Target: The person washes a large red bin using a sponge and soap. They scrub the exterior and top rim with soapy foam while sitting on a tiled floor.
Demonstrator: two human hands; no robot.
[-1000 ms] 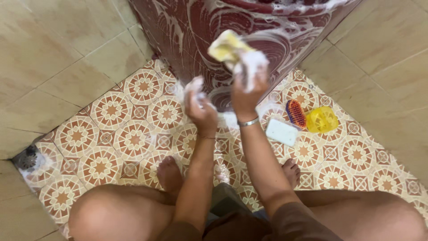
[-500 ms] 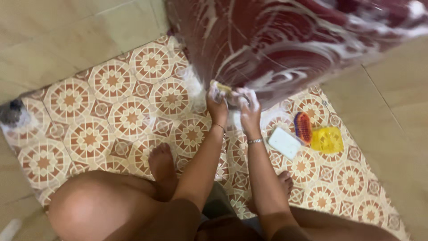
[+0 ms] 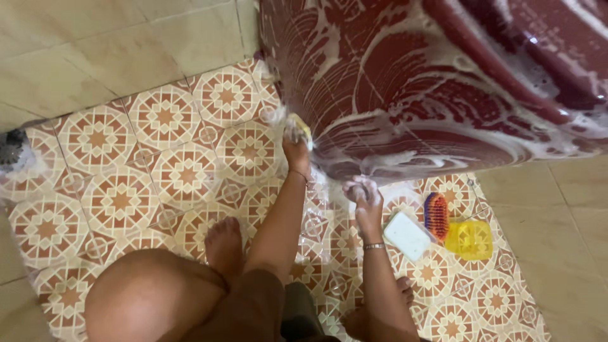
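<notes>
A large dark red plastic container (image 3: 430,82), streaked with white soap foam, fills the upper right and looks tipped toward me. My left hand (image 3: 296,144) presses a yellow foamy sponge (image 3: 300,127) against its lower left edge. My right hand (image 3: 363,195) is curled under the container's bottom rim, soapy, with a silver bracelet on the wrist. Whether the right hand grips the rim or only rests against it is not plain.
On the patterned wet floor tiles (image 3: 120,196) lie a white soap bar (image 3: 407,235), an orange scrub brush (image 3: 436,215) and a yellow plastic soap dish (image 3: 469,239). Beige wall tiles (image 3: 126,44) rise at the back. A drain (image 3: 11,152) sits far left. My knees and bare feet are below.
The sponge passed from my right hand to my left, which now scrubs the container's lower left edge. My right hand dropped to the bottom rim. The view shifted and the container fills more of it.
</notes>
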